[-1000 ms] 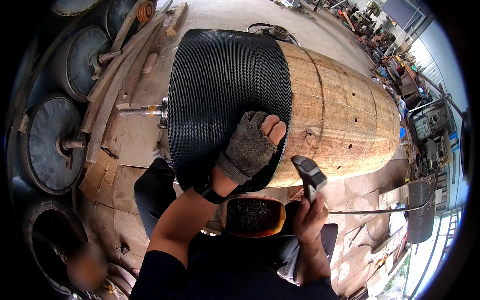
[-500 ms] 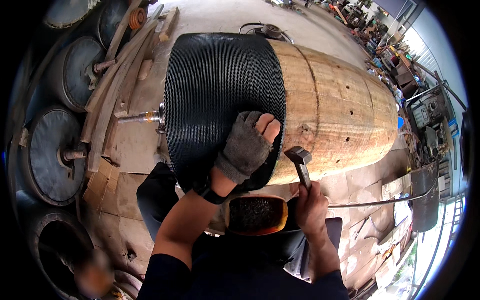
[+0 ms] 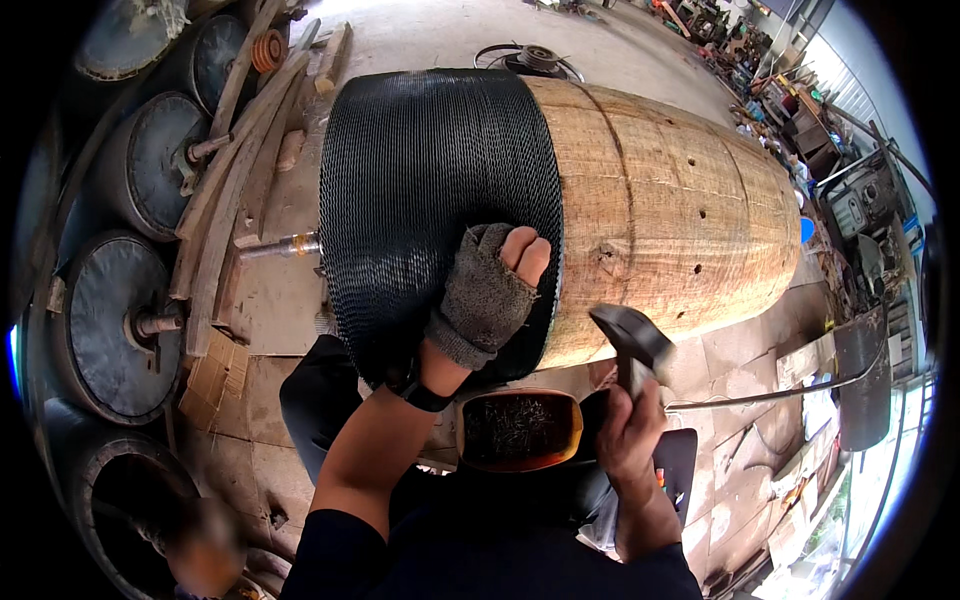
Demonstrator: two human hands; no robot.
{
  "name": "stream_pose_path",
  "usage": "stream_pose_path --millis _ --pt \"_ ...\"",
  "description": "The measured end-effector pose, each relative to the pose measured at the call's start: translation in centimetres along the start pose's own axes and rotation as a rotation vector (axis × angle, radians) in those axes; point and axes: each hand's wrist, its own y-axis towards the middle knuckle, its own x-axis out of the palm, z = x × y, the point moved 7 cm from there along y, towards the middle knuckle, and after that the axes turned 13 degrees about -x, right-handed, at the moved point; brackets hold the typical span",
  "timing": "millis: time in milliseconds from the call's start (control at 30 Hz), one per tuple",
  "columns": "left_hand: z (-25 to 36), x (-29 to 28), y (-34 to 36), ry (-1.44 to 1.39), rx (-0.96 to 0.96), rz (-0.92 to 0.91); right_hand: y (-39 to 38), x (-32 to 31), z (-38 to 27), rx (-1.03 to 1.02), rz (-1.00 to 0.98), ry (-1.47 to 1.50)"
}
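A large wooden roller (image 3: pixel 650 200) lies crosswise before me. Black wrapping (image 3: pixel 430 150) in close, ridged rows covers its left part. My left hand (image 3: pixel 487 295), in a dark grey fingerless glove, presses on the wrapping near its right edge; the fingers are curled, and whatever they may pinch is hidden. My right hand (image 3: pixel 630 425) grips a hammer (image 3: pixel 633 340) by its handle, close to the head. The hammer head is slightly blurred, in front of the bare wood and apart from it. Between my arms sits an open yellowish container (image 3: pixel 520 430) of small nails.
At left stand several dark drums with shafts (image 3: pixel 120 325), beside long wooden planks (image 3: pixel 240 170). A metal shaft (image 3: pixel 280 247) sticks out of the roller's left end. A coil on a hub (image 3: pixel 538 60) lies beyond it. Clutter and a dark cylinder (image 3: pixel 863 380) are at right.
The hammer has swung up and to the right, away from the wrapping's edge, and its head has tilted. My left hand stays on the wrapping. The whole view has shifted slightly.
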Motion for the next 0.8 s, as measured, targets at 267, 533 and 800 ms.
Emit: stream_pose_path --millis 267,533,800 --pt "-0.1 0.7 -0.5 -0.011 0.032 0.007 -1.9 1.8 2.9 0.206 -0.229 -0.121" --pt "-0.3 0.9 -1.1 -0.013 0.027 -0.007 -2.1 3.7 4.1 0.255 -0.311 -0.225" --pt "0.1 0.2 0.0 0.003 0.03 0.013 -2.1 2.0 1.5 -0.001 0.051 -0.106"
